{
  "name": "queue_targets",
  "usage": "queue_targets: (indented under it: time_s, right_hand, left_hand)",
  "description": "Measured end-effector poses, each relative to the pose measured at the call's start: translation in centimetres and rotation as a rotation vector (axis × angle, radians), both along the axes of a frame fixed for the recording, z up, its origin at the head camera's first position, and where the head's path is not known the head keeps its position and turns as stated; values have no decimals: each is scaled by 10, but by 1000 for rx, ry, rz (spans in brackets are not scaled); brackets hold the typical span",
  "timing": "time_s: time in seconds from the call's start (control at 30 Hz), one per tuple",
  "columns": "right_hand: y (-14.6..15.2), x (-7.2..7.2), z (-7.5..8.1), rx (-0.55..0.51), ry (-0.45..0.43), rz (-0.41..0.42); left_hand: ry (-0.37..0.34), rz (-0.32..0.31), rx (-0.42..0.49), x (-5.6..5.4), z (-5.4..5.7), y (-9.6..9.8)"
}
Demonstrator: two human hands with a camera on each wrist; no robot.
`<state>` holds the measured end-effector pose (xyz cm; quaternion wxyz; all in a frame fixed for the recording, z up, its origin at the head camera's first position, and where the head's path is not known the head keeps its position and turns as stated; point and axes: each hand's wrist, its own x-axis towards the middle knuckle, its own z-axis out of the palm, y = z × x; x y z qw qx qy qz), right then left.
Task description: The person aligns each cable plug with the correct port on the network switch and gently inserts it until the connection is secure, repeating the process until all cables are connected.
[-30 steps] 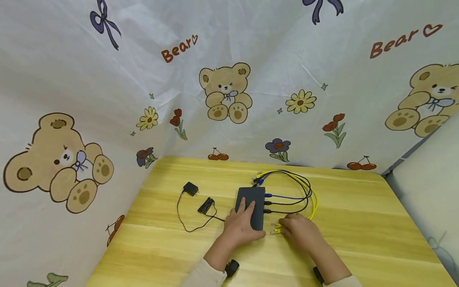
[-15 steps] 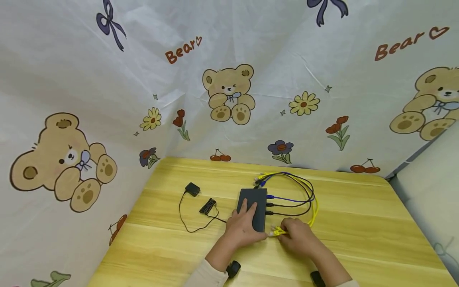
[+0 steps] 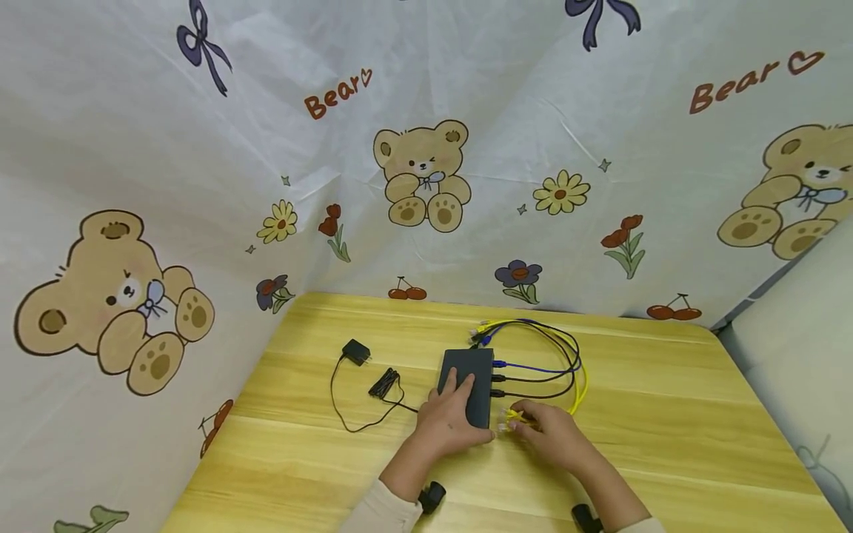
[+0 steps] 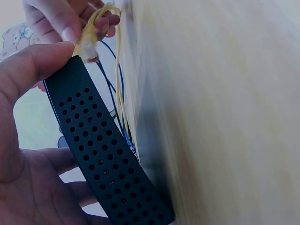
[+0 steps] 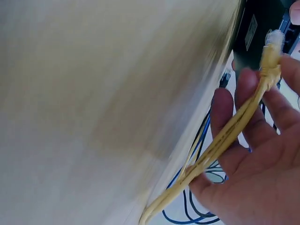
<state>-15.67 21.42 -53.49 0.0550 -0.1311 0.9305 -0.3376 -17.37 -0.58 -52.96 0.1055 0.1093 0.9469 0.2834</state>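
Observation:
A flat black network switch [image 3: 476,361] lies on the table. Spread fingers of my left hand [image 3: 445,426] rest on its top, the thumb at its near right corner. The left wrist view shows the perforated side of the switch [image 4: 108,154] and that thumb over one end. Just right of the switch, my right hand [image 3: 554,437] holds the plug ends of the yellow Ethernet cables [image 5: 234,126] between thumb and fingers. Their clear plugs [image 5: 275,38] point toward the switch. A blue cable [image 3: 526,367] and two black cables [image 3: 533,397] are plugged into its right side.
At the left are a black power adapter [image 3: 356,352] and its bundled cord [image 3: 383,383], which runs to the switch. Loose cable ends [image 3: 476,333] lie behind the switch. A bear-printed cloth [image 3: 426,255] stands along the table's back and left edges.
The right hand first brings the yellow plugs slightly nearer, then lifts back a little, its fingers shifting on them. The left hand stays on the switch.

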Motion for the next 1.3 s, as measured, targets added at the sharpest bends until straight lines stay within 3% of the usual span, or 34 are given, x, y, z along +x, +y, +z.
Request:
queue_targets:
  time_s: [0.2,0.43,0.7,0.8,1.03,1.13,1.3]
  right_hand:
    - [-3,0,0,-73,40,-27]
    - [-5,-2,5,-84,91,-85]
    - [-7,-1,7,-112,267,-133]
    - [-7,1,6,-60,345,-130]
    - [-12,2,4,233,620,-6]
    - [-17,2,5,301,588,33]
    - [-25,0,11,349,413,52]
  left_hand:
    - [-5,3,16,-1,1,-1]
    - [-14,12,38,-3,3,-1]
    - [-4,8,31,-5,2,-2]
    - [-10,7,33,-4,1,-2]
    - [-18,9,44,-4,1,-2]
    - [-18,8,50,-4,2,-2]
    - [-18,5,41,-5,1,-2]
